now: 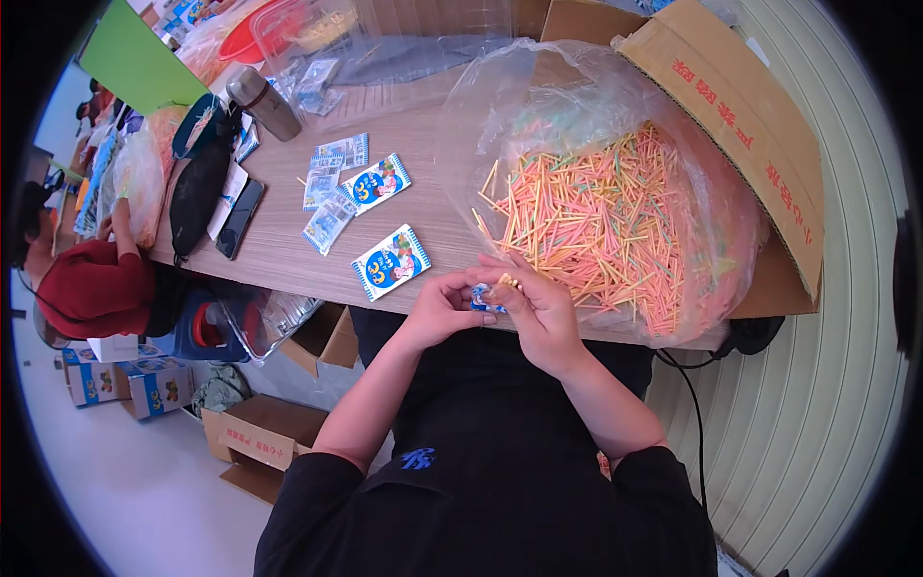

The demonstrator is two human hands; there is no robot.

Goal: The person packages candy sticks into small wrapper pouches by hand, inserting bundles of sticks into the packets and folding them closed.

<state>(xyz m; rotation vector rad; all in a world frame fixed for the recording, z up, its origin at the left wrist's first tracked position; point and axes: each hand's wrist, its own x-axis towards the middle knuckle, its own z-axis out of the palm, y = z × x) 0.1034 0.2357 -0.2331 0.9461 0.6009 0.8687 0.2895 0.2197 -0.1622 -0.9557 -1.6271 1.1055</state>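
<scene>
At the table's front edge, my left hand (442, 310) is closed on a small blue-and-white packet (484, 298), partly hidden by the fingers. Close beside it, my right hand (546, 322) pinches a bunch of thin pale sticks (510, 281), their ends showing above the thumb at the packet. A large clear plastic bag (486, 106) lies open just beyond my right hand, full of pink, yellow and green sticks (596, 221). Left of the hands lie a blue-and-white printed packet (391, 263) and a similar packet (377, 185). Several clear-and-blue sachets (330, 219) lie beside them.
A cardboard box (760, 144) surrounds the bag's far and right sides. A phone (240, 219), a dark pouch (200, 197) and a metal flask (262, 103) sit at the left. Another person (101, 284) in red is further left. Open cartons (264, 438) stand on the floor.
</scene>
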